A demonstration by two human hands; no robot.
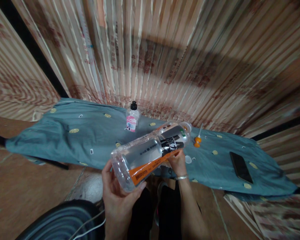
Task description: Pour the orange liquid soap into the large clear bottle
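A large clear plastic bottle [150, 156] with a silver and orange label lies tilted across my two hands, above the cloth-covered table. My left hand [120, 193] grips its wide base end, thumb in front. Farther along, my right hand [177, 161] supports the underside near the neck end, its fingers partly hidden behind the bottle. The neck [188, 126] points to the upper right; I cannot tell if anything is inside. Just below the neck, a small white round disc [188, 159] rests on the cloth beside my right hand.
A small clear bottle [132, 120] with a black top stands at the back. An orange-handled screwdriver-like tool [197, 141] and a black phone [241, 167] lie to the right on the blue-green cloth [95, 133]. A dark ribbed round object [62, 220] with cables is at lower left.
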